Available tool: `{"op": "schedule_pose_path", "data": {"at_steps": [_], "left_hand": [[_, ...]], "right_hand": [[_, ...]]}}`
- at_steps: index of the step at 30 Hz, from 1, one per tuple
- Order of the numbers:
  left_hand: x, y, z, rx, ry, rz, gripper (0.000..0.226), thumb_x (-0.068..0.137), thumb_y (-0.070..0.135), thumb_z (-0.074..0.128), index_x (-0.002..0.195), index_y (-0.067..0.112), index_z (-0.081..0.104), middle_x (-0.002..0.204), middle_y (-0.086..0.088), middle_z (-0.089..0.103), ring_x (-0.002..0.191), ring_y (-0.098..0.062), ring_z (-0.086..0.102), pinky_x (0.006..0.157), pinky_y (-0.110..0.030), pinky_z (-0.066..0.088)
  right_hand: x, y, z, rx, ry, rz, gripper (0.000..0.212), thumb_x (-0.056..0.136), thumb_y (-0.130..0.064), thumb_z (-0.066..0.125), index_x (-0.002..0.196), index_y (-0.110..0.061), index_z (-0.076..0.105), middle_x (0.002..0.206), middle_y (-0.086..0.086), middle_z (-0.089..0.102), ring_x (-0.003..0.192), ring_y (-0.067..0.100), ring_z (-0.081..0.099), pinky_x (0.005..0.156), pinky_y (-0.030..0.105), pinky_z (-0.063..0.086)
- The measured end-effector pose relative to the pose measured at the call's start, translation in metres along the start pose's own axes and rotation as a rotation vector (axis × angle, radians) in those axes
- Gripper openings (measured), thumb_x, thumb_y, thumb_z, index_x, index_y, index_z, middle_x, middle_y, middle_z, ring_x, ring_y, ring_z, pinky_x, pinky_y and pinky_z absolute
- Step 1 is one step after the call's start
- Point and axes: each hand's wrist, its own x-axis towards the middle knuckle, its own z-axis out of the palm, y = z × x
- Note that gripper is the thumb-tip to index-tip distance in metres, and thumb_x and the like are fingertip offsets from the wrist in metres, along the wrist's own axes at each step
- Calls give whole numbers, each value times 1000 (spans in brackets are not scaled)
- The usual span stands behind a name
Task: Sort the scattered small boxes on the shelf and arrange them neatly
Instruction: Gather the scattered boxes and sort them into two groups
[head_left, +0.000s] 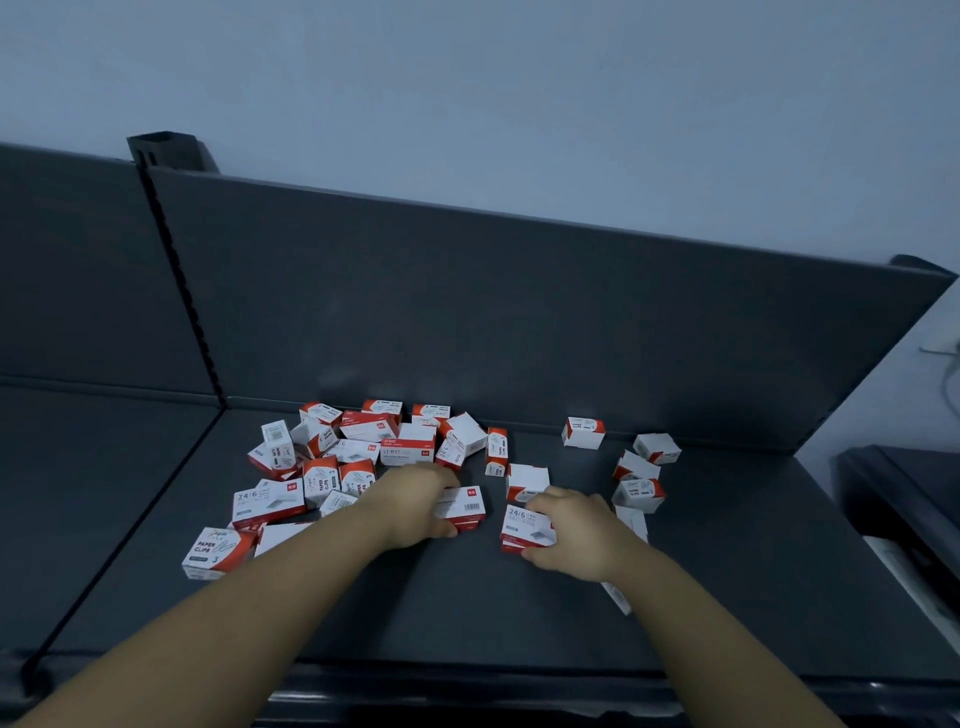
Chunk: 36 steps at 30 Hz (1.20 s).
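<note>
Here, the head view looks down on a dark grey shelf (467, 618) with an upright back panel (519, 322) and a pale wall (519, 78) above it. Two bare forearms reach in from the lower edge.

The left hand (415, 504) grips a barcoded box (466, 506), white with a red corner, with fingers curled over its top and thumb against its near side. The box sits on the shelf near the middle. Just to its right, apart from it, the right hand (576, 535) holds a 24/6 staple box (521, 527) (the printed "24/6" is readable on top), fingers bent over its right end and thumb under its near edge. This box also rests on the shelf.

Behind and left of the left hand lies a jumbled heap of red-and-white boxes (363, 447), some flat, some on end, several overlapping, reaching back to the panel. At the heap's near left corner sits a box labelled paper clips (218, 551), and behind it a second 24/6 box (267, 501).

To the right, a looser cluster of small boxes (641, 475) lies beyond the right hand, and a lone paper-clip box (583, 432) stands near the panel, apart from both groups. One white box (527, 480) lies just behind the right hand.

A slotted upright (179, 296) divides this shelf bay from the next on the left.
</note>
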Motion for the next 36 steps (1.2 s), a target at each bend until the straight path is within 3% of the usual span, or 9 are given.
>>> {"op": "schedule_pose_path", "data": {"at_steps": [4,7,10,15,18,25,31,36], "left_hand": [[-13,1,0,24,91,8,57,83,46,71,134,27,53,131,6,58,118,-15,53,97,-29,44],[-20,5,-4,33,177,37,51,82,52,67,127,29,57,125,11,62,115,-12,56,96,-29,43],[-27,3,-17,72,230,13,51,82,53,65,127,31,56,126,11,61,115,-13,55,99,-32,39],[-48,-22,-43,161,247,-73,51,83,53,63,129,33,56,128,11,61,117,-14,55,102,-35,39],[-66,-44,-54,102,275,-168,52,81,54,64,127,32,57,126,12,62,114,-14,55,98,-32,38],[-113,-90,-89,-2,355,-258,44,82,48,68,121,29,62,116,12,65,105,-14,60,90,-32,44],[-156,-152,-114,5,334,-273,39,81,49,68,115,32,62,110,14,64,98,-11,59,82,-29,40],[-194,-217,-131,7,322,-252,37,79,52,69,111,35,62,106,17,65,97,-10,59,85,-29,43]], "right_hand": [[4,-1,-4,7,26,-14,62,84,-51,64,139,-26,52,137,-8,53,121,17,52,106,39,36],[10,-6,-13,48,84,-54,41,82,-51,65,116,-28,62,112,-9,59,102,14,57,93,33,39],[22,-15,-25,73,126,-114,22,79,-49,66,91,-33,59,94,-10,56,87,12,56,79,30,37],[46,-45,-39,91,131,-222,37,79,-50,65,108,-27,65,111,-14,60,99,14,57,91,34,42],[58,-72,-44,72,156,-273,30,81,-49,66,103,-29,63,105,-13,58,99,13,55,89,33,41],[75,-143,-57,82,156,-323,45,81,-47,70,123,-31,63,114,-13,58,106,14,57,90,33,45],[90,-222,-66,114,182,-312,44,80,-47,71,122,-32,63,109,-15,57,102,13,57,94,37,45],[102,-301,-54,72,148,-334,38,83,-44,68,118,-32,64,109,-11,57,99,14,56,94,38,44]]}}
